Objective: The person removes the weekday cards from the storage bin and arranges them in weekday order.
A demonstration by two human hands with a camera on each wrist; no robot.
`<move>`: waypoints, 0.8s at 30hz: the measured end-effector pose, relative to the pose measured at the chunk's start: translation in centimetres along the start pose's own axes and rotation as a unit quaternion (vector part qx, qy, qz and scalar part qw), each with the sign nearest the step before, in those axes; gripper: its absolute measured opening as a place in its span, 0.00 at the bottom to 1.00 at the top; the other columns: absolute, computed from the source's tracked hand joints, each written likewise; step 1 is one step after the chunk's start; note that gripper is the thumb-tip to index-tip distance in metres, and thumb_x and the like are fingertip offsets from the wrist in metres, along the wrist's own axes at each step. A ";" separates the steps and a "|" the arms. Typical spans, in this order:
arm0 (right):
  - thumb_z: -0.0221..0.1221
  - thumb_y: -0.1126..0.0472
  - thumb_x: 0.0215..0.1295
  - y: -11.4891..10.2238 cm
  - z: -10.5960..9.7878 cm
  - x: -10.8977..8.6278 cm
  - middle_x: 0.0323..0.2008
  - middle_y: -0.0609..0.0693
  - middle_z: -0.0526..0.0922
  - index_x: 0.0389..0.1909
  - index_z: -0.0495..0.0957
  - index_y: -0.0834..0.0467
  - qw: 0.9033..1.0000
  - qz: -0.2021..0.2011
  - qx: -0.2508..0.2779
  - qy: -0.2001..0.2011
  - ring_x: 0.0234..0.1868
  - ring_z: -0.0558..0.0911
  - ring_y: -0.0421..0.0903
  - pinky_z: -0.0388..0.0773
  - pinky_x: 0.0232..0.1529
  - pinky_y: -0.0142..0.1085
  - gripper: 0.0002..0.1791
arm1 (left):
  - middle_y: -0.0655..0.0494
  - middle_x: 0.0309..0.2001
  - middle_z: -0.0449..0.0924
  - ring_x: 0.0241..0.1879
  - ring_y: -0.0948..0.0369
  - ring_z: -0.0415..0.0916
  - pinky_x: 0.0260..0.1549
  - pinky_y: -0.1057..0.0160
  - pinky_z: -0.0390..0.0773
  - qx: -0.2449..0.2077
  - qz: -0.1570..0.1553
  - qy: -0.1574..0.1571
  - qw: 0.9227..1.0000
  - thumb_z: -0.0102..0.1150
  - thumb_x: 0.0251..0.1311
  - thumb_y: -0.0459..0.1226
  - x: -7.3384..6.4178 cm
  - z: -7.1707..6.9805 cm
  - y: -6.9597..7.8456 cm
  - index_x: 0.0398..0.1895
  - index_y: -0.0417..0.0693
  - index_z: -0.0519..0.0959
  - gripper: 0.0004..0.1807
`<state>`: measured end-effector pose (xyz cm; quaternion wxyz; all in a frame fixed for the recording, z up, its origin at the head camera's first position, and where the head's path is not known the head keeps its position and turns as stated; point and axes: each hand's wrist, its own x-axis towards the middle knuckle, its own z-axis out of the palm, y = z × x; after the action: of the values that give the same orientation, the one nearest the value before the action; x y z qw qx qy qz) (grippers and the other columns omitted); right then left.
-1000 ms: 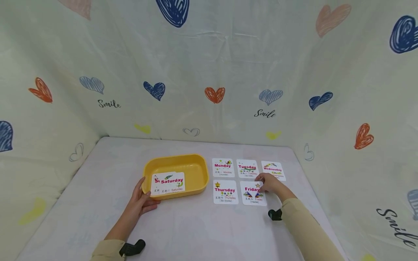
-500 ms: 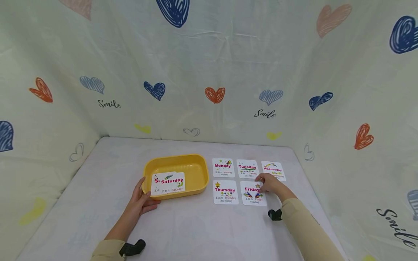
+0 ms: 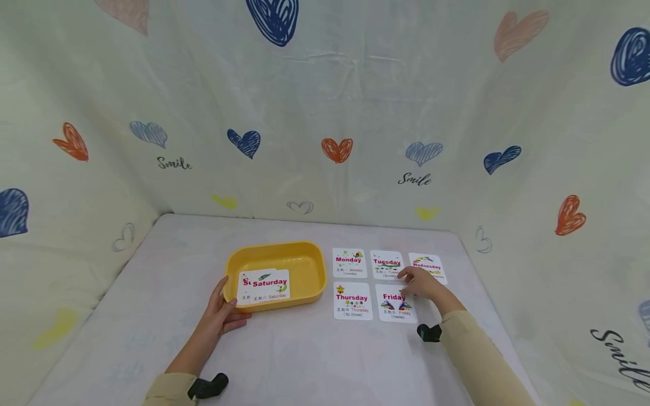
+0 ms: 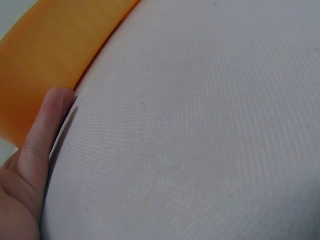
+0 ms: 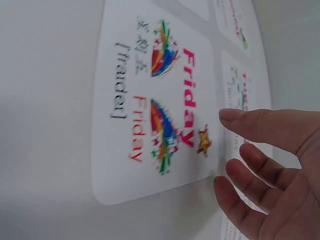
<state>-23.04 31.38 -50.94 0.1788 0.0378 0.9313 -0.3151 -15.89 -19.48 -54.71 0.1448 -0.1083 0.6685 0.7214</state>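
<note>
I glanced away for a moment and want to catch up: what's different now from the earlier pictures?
The right hand has shifted slightly away at the upper right corner of the Friday card; its fingers stand apart, so it has probably let go. The left hand still grips the yellow tray; the Saturday card inside and the other laid-out cards stay put.

Pale heart-printed backdrop (image 3: 325, 90) behind white tabletop (image 3: 304, 361); black "Smile" lettering (image 3: 175, 163).

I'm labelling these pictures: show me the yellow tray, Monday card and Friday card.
Yellow tray (image 3: 301, 272): head view, bare inside bottom.
Monday card (image 3: 349, 263): head view, its middle.
Friday card (image 5: 157, 100): right wrist view, its middle.
</note>
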 end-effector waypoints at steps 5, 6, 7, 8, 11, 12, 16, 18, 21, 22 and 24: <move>0.69 0.68 0.54 -2.7 -0.8 -0.5 0.44 0.58 0.75 0.54 0.76 0.64 0.999 -0.048 0.011 0.000 0.39 0.75 0.51 0.78 0.38 0.39 0.25 | 0.49 0.75 0.48 0.45 0.48 0.82 0.44 0.55 0.83 0.000 0.000 0.001 1.000 0.46 0.74 0.45 -0.1 0.1 0.0 0.77 0.77 0.37 0.38; 0.69 0.68 0.54 -3.2 -0.9 -0.6 0.44 0.58 0.75 0.55 0.76 0.64 0.998 -0.055 0.011 -0.002 0.39 0.75 0.51 0.78 0.38 0.39 0.25 | 0.49 0.75 0.47 0.45 0.48 0.82 0.44 0.55 0.82 0.001 -0.001 0.001 1.000 0.46 0.74 0.45 0.0 0.0 0.0 0.77 0.77 0.37 0.38; 0.69 0.68 0.54 -3.8 -0.9 -0.7 0.44 0.58 0.75 0.56 0.75 0.64 0.998 -0.063 0.011 -0.004 0.39 0.75 0.51 0.78 0.38 0.39 0.26 | 0.50 0.75 0.47 0.45 0.48 0.82 0.44 0.56 0.82 0.002 -0.001 0.001 1.000 0.46 0.74 0.45 0.0 0.0 0.0 0.77 0.77 0.37 0.38; 0.69 0.68 0.55 -4.4 -0.9 -0.8 0.44 0.58 0.75 0.56 0.75 0.64 0.997 -0.071 0.013 -0.005 0.39 0.75 0.51 0.77 0.38 0.39 0.26 | 0.51 0.75 0.48 0.45 0.48 0.82 0.44 0.56 0.82 0.002 -0.002 0.002 1.000 0.46 0.74 0.45 0.0 0.0 0.0 0.77 0.77 0.37 0.38; 0.68 0.68 0.55 -6.0 -0.7 -1.0 0.45 0.59 0.76 0.57 0.75 0.64 0.994 -0.103 0.020 -0.009 0.39 0.75 0.50 0.77 0.38 0.39 0.27 | 0.50 0.75 0.48 0.45 0.48 0.82 0.44 0.56 0.83 0.003 0.001 0.002 1.000 0.45 0.74 0.45 0.0 0.0 -0.1 0.77 0.77 0.37 0.38; 0.68 0.68 0.55 -6.5 -0.7 -1.0 0.46 0.60 0.77 0.57 0.75 0.64 0.993 -0.115 0.024 -0.012 0.39 0.75 0.50 0.77 0.39 0.39 0.26 | 0.51 0.75 0.48 0.45 0.48 0.82 0.44 0.56 0.83 0.002 0.001 0.002 1.000 0.45 0.74 0.45 0.0 0.0 -0.1 0.77 0.77 0.37 0.38; 0.69 0.68 0.55 -8.5 -0.2 -1.2 0.47 0.62 0.77 0.55 0.77 0.61 0.987 -0.152 0.047 -0.025 0.39 0.75 0.49 0.76 0.38 0.38 0.24 | 0.50 0.75 0.48 0.45 0.48 0.82 0.44 0.55 0.83 0.002 0.003 0.003 1.000 0.45 0.74 0.44 0.1 0.0 -0.2 0.76 0.78 0.38 0.37; 0.69 0.68 0.55 -9.6 0.1 -1.3 0.48 0.61 0.77 0.55 0.78 0.61 0.984 -0.162 0.061 -0.037 0.40 0.75 0.50 0.76 0.39 0.38 0.24 | 0.52 0.75 0.48 0.45 0.48 0.82 0.44 0.56 0.83 0.002 0.001 0.005 1.000 0.45 0.74 0.45 0.1 0.0 -0.2 0.76 0.79 0.38 0.37; 0.70 0.66 0.55 -11.2 0.6 -1.4 0.47 0.58 0.78 0.56 0.77 0.61 0.981 -0.171 0.071 -0.055 0.40 0.75 0.49 0.77 0.40 0.37 0.26 | 0.51 0.75 0.48 0.44 0.48 0.82 0.44 0.55 0.83 0.002 0.002 0.006 1.000 0.45 0.74 0.44 0.1 0.0 -0.2 0.76 0.79 0.38 0.37; 0.70 0.66 0.55 -11.7 0.8 -1.4 0.47 0.56 0.78 0.57 0.77 0.61 0.980 -0.175 0.073 -0.061 0.40 0.75 0.49 0.77 0.40 0.37 0.26 | 0.51 0.75 0.48 0.44 0.47 0.82 0.44 0.55 0.83 0.001 0.001 0.008 1.000 0.45 0.74 0.44 0.1 0.1 -0.2 0.76 0.79 0.38 0.37; 0.70 0.65 0.55 -12.7 1.2 -1.2 0.46 0.53 0.78 0.57 0.76 0.61 0.978 -0.184 0.069 -0.072 0.40 0.76 0.48 0.78 0.42 0.37 0.27 | 0.51 0.75 0.48 0.44 0.47 0.82 0.44 0.55 0.83 0.001 0.000 0.009 1.000 0.46 0.74 0.44 0.2 0.1 -0.2 0.76 0.79 0.38 0.38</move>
<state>-23.85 20.53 -44.13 0.1812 -0.1449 0.8830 -0.4080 -15.98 -19.40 -54.91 0.1392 -0.1143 0.6708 0.7195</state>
